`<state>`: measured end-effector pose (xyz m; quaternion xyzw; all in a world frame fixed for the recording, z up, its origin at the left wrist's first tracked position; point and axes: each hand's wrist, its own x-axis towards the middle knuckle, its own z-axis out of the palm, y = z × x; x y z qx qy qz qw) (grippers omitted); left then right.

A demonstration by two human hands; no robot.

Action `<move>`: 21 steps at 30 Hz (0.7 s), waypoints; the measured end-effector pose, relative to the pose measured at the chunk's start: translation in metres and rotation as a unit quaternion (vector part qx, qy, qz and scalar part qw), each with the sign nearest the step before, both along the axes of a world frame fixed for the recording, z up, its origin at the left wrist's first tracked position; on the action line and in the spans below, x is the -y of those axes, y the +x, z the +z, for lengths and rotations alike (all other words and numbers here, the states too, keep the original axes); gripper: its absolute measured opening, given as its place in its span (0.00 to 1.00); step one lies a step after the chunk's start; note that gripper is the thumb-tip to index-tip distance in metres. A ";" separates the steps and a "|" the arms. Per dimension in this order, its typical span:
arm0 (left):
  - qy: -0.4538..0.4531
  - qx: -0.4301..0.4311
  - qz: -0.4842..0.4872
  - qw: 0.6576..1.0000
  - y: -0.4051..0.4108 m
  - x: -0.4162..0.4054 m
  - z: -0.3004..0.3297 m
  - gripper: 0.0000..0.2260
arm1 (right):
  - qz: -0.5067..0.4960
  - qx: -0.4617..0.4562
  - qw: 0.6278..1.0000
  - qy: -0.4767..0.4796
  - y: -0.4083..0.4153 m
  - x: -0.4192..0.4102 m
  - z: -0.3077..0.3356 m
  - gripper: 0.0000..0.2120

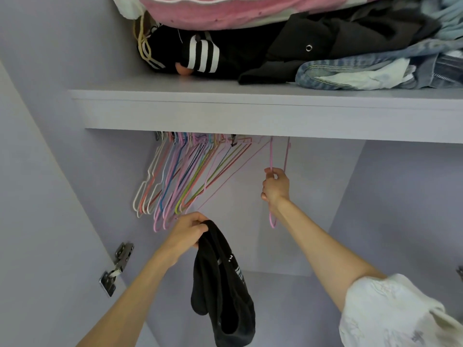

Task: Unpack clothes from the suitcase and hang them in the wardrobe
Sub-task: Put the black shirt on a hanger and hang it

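Black garment [221, 284] was held bunched at its top edge by the left hand [188, 231], fingers [200, 225] curled round the fabric. It hung free inside the wardrobe [388, 196], below the shelf [225, 113] and in front of the back panel, touching nothing else. Judged soft, light and limp — no stiffness, so shape was set only by the hold point. Long axis ran near vertical, top at the hand, bottom end drooping down and slightly right toward the lower frame edge. Small white print was seen on the side facing right. Which opening is neck or waist could not be told.

Right hand [275, 186] was closed round a pink hanger [271, 196], fingers wrapped on the wire partway down. The hanger hung edge-on, long side near vertical, hook end hidden behind the shelf edge. Wire judged thin, light, a bit springy — probably best held near the hook when lifted off.

Other hangers [180, 176] were bunched to the left, splayed diagonally, just above the left hand.

For hanging, the garment would likely have to be regripped at a shoulder or waistband seam; a bunched hold gives no open edge to thread. Slip risk judged low for the fabric, higher for coated wire.

Folded clothes [325, 51] were stacked on the shelf above.
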<state>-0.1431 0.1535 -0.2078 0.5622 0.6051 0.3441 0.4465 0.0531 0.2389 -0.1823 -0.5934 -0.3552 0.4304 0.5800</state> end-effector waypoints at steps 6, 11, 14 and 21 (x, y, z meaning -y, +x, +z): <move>0.006 -0.014 0.009 1.000 0.007 0.002 -0.003 0.08 | -0.029 0.013 0.999 0.016 0.025 0.001 0.001 0.14; -0.005 -0.017 0.031 0.999 0.010 0.000 -0.011 0.07 | -0.036 0.034 0.999 0.000 0.049 0.014 -0.017 0.17; -0.022 -0.015 0.048 0.999 0.015 0.000 -0.019 0.05 | -0.012 -0.006 1.000 0.012 0.058 0.030 -0.027 0.15; -0.035 -0.009 0.048 0.998 0.028 -0.004 -0.030 0.07 | -0.007 -0.021 0.999 0.031 0.081 0.034 -0.011 0.14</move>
